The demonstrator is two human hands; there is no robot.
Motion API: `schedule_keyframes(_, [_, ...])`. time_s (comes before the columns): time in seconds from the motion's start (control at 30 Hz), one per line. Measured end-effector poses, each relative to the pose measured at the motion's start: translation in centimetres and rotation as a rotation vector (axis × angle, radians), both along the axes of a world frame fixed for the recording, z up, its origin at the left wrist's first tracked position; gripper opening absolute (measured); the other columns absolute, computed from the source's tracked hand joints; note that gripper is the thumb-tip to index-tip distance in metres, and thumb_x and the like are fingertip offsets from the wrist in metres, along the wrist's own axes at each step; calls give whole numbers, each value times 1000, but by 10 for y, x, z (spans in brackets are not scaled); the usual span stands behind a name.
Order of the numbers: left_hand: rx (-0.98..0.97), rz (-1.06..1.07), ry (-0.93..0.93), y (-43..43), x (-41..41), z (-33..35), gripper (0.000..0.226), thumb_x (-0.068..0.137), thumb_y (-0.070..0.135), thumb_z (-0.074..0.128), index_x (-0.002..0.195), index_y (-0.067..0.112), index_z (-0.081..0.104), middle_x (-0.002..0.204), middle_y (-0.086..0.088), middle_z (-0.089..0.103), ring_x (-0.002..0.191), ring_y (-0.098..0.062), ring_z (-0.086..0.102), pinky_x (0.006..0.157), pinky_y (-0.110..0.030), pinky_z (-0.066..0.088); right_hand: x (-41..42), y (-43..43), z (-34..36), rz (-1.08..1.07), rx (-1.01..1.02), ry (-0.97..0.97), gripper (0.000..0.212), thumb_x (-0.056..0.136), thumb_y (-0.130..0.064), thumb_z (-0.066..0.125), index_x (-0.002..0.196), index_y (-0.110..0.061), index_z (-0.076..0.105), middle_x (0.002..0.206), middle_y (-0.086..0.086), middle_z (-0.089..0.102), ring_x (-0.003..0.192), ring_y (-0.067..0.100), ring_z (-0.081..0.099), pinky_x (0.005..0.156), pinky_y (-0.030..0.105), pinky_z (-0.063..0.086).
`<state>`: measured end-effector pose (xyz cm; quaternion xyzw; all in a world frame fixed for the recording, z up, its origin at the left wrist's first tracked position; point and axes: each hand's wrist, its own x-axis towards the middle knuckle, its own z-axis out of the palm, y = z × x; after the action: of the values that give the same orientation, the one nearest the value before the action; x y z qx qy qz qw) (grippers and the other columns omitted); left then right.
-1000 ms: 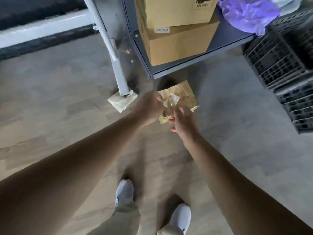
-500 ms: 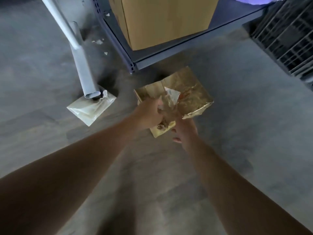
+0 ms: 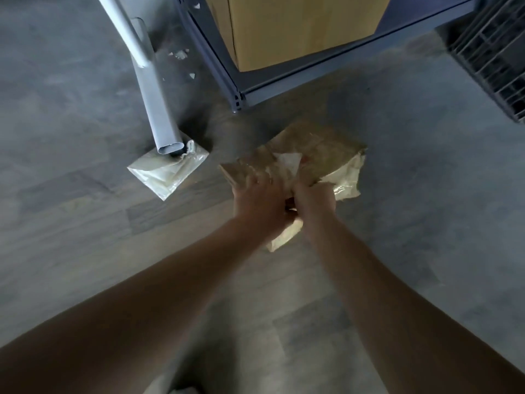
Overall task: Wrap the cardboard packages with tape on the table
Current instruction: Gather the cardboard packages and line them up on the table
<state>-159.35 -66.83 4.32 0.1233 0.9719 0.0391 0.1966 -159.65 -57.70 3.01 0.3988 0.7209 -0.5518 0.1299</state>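
Grey wood-look floor (image 3: 85, 237) | cardboard package (image 3: 326, 155) held over it, tan, crumpled, glossy with tape (pale flap at its right end) | left hand (image 3: 261, 200) and right hand (image 3: 314, 200) side by side, both gripping its near edge | grey shelf (image 3: 284, 86) carries a large cardboard box (image 3: 298, 29) | black crate (image 3: 494, 52) at right, contents unclear

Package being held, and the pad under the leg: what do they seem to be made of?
Package: brown cardboard, seemingly wrapped in clear glossy tape or film. It shows wrinkles and bright glints, with a loose crinkled flap at its right end.
Pad: a pale folded piece, maybe cardboard or paper, under shiny clear plastic whose creases catch the light. Its core is unclear.
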Motion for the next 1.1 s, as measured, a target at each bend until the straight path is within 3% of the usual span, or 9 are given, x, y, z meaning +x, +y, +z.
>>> schedule_keyframes(0.2, [264, 81, -37, -25, 34, 82, 33, 83, 18, 51, 114, 9, 55, 110, -10, 59, 108, -29, 54, 85, -37, 45, 30, -25, 106, 366, 129, 28, 40, 98, -27, 43, 98, 7, 66, 79, 14, 60, 85, 30, 60, 70, 32, 43])
schedule_keyframes(0.33, [446, 409, -160, -51, 56, 166, 12, 79, 16, 50, 77, 12, 62, 74, -8, 65, 75, -26, 64, 55, -28, 39, 47, -49, 187, 566, 141, 45, 42, 100, -28, 36, 94, 1, 65, 81, 13, 60, 79, 27, 56, 68, 31, 42])
schedule_keyframes(0.4, [541, 638, -248, -66, 66, 211, 22, 86, 14, 49, 68, 10, 59, 66, -7, 63, 66, -24, 63, 49, -24, 39, 54, -57, 229, 633, 246, 99, 29, 97, -18, 37, 82, -8, 60, 71, 5, 57, 70, 22, 53, 59, 27, 36])
schedule_keyframes(0.57, [727, 1090, -211, -102, 99, 314, 30, 94, 13, 43, 91, -7, 65, 82, -20, 64, 75, -31, 61, 66, -37, 50, 69, -83, 337, 837, 428, 303, 31, 88, -2, 45, 61, -17, 42, 73, 9, 49, 72, 22, 45, 61, 28, 28])
schedule_keyframes(0.63, [804, 1240, -202, -115, 114, 352, 28, 96, 14, 43, 89, -3, 65, 78, -17, 62, 67, -27, 58, 71, -47, 56, 72, -93, 373, 957, 512, 325, 8, 91, -11, 54, 91, -9, 62, 99, 14, 56, 92, 25, 50, 71, 28, 37])
schedule_keyframes(0.7, [883, 1346, -165, -129, 128, 390, 25, 94, 13, 44, 86, 0, 64, 75, -17, 62, 61, -26, 60, 71, -53, 58, 77, -102, 409, 1023, 534, 240, 42, 90, -28, 63, 126, -8, 54, 122, 13, 48, 114, 27, 44, 93, 34, 42])
schedule_keyframes(0.8, [956, 1419, -97, -151, 146, 446, 22, 92, 10, 44, 80, 6, 62, 84, -23, 66, 69, -32, 68, 68, -53, 59, 80, -120, 462, 971, 467, 155, 74, 83, -49, 68, 140, -11, 38, 132, 13, 43, 120, 31, 44, 99, 44, 44])
schedule_keyframes(0.97, [992, 1467, 6, -191, 171, 533, 22, 86, 5, 43, 75, 13, 61, 76, -20, 64, 71, -35, 65, 70, -57, 57, 80, -163, 545, 1166, 435, 178, 76, 78, -66, 60, 130, -13, 47, 116, 6, 61, 103, 28, 61, 85, 39, 53])
schedule_keyframes(1.1, [1022, 1483, 82, -227, 185, 603, 18, 85, 4, 45, 78, 12, 60, 70, -11, 59, 68, -29, 59, 77, -58, 55, 79, -202, 616, 1276, 373, 263, 60, 68, -64, 61, 98, -13, 60, 86, 4, 66, 78, 26, 65, 70, 41, 57])
